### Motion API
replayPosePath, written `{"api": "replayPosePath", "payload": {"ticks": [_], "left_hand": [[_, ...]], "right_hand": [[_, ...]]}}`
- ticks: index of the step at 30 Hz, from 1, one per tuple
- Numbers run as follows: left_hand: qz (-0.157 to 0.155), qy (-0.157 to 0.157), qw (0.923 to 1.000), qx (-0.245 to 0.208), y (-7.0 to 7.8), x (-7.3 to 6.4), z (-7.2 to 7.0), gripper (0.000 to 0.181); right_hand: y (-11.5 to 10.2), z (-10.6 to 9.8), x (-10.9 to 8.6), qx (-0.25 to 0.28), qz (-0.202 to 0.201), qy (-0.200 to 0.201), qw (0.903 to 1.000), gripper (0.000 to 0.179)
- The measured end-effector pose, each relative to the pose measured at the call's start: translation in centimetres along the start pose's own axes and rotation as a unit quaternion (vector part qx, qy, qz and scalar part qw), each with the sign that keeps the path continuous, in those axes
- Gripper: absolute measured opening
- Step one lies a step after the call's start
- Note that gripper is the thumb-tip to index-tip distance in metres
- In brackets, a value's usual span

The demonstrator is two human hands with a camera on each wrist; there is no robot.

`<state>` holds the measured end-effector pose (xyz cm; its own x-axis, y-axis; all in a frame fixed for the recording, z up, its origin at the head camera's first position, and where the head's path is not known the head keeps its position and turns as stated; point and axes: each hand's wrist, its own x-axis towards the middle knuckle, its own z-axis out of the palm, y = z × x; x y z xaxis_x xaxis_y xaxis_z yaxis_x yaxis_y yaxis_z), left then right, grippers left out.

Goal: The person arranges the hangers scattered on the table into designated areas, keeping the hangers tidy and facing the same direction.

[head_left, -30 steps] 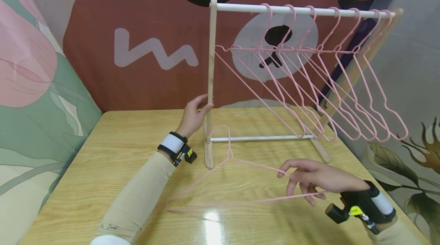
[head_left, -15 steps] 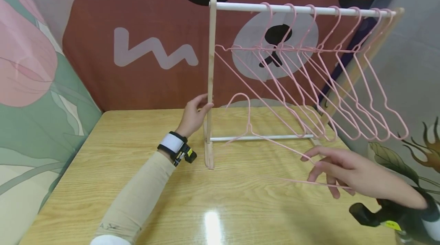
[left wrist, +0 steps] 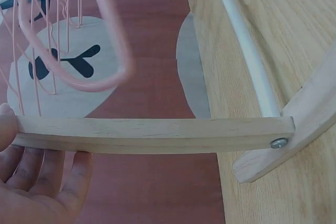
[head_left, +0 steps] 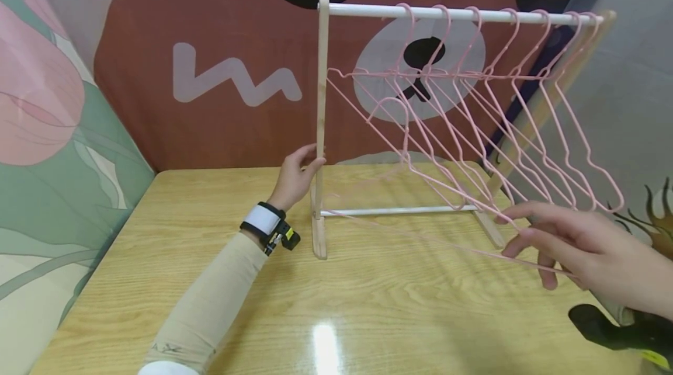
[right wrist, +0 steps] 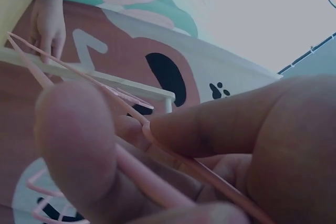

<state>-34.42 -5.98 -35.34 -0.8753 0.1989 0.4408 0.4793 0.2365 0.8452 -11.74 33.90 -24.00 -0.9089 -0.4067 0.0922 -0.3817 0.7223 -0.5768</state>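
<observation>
My left hand (head_left: 298, 179) grips the left wooden post (head_left: 322, 100) of a small hanger rack, low on the post. In the left wrist view, thumb and fingers lie on either side of that post (left wrist: 157, 135). My right hand (head_left: 594, 246) holds a pink clothes hanger (head_left: 405, 132) by its right end, fingers around the thin wire (right wrist: 147, 127). The held hanger's hook points up, below the white top rail (head_left: 363, 10) and apart from it. Its far left part is blurred. A blurred pink hanger corner (left wrist: 118, 74) crosses the left wrist view.
Several pink hangers (head_left: 517, 100) hang from the right part of the rail. A white lower bar (head_left: 389, 211) joins the rack's feet on the wooden table (head_left: 210, 205). Behind stands a printed cloth backdrop (head_left: 221, 7); another patterned cloth (head_left: 47, 217) borders the left.
My right hand has moved right and up with the hanger, lifting its hook from near the lower bar to under the rail. My left hand has stayed on the post.
</observation>
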Motion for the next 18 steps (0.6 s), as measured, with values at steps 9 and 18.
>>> {"api": "replayPosePath", "payload": {"ticks": [9,18], "left_hand": [[-0.002,0.003,1.0,0.004,-0.1,0.0,0.0,0.036],[-0.001,0.003,1.0,0.005,0.1,-0.1,-0.1,0.037]], "right_hand": [[-1.4,-0.7,0.5,-0.029,-0.009,0.071,0.997,0.038],[-3.8,-0.7,1.9,-0.113,0.015,0.165,0.9797,0.028]]}}
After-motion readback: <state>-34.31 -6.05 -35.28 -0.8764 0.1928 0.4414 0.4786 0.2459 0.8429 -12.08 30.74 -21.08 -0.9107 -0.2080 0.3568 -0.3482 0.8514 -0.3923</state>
